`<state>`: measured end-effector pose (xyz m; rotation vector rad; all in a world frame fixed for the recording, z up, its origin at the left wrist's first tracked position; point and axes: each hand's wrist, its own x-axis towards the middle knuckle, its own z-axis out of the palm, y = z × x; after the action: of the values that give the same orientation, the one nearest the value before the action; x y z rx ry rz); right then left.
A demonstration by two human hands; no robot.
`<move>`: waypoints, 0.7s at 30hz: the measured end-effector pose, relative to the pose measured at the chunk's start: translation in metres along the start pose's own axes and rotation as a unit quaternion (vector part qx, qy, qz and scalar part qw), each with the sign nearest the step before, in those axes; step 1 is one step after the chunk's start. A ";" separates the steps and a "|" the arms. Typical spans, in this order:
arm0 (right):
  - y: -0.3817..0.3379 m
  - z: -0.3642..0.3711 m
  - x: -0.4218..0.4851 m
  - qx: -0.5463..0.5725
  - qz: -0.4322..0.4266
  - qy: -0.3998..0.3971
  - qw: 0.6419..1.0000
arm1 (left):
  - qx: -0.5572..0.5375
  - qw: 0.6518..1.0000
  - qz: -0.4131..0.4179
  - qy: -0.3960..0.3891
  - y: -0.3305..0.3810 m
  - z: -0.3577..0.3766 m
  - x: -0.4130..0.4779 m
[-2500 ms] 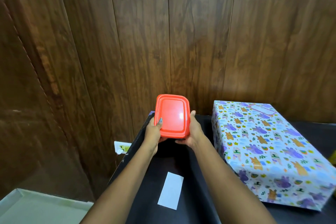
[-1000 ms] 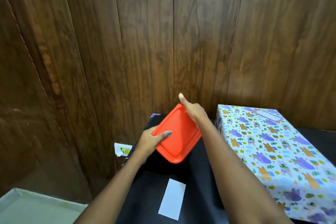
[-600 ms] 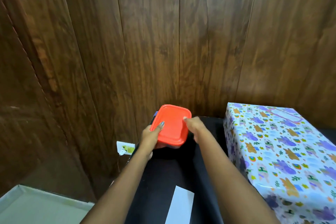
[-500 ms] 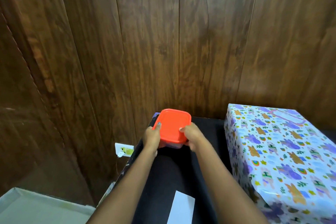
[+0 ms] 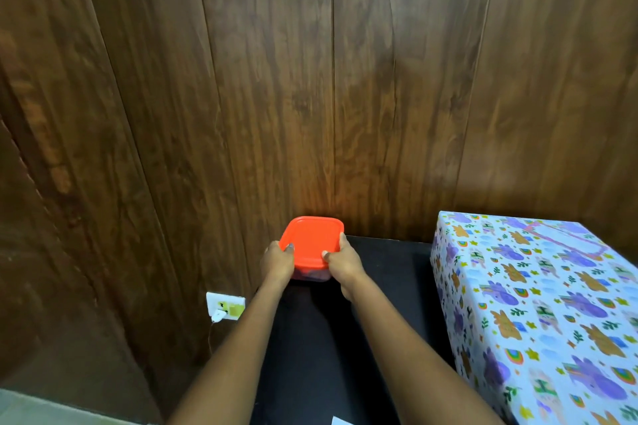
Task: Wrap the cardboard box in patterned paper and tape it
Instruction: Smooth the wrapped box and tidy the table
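Note:
The box wrapped in patterned paper (image 5: pixel 538 307) lies on the right side of the black table (image 5: pixel 383 272), covered on every face I can see. At the table's far left corner, against the wooden wall, stands a small container with an orange lid (image 5: pixel 310 241). My left hand (image 5: pixel 276 260) grips its left side and my right hand (image 5: pixel 341 262) grips its right side, thumbs on the lid's rim. The container's body is mostly hidden behind my hands.
A wood-panelled wall (image 5: pixel 345 97) closes off the back and left. A white wall socket (image 5: pixel 225 305) with a plug and cord sits low beside the table's left edge. A corner of white paper (image 5: pixel 340 421) shows at the bottom edge of the table.
The orange lid was tilted up and off one second ago; it now sits flat on the container. Both hands have closed around the container's sides, and it lies farther back against the wall.

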<state>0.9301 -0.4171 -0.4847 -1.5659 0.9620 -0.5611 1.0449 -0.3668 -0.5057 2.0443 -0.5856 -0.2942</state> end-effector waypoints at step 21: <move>-0.053 -0.060 -0.073 0.117 -0.080 0.143 0.980 | -0.120 0.987 0.105 -0.004 0.070 -0.050 -0.076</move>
<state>0.8575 -0.3905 -0.4090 -1.3802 0.9482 -0.9968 0.9816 -0.3209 -0.4225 1.7347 -0.7280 -0.2361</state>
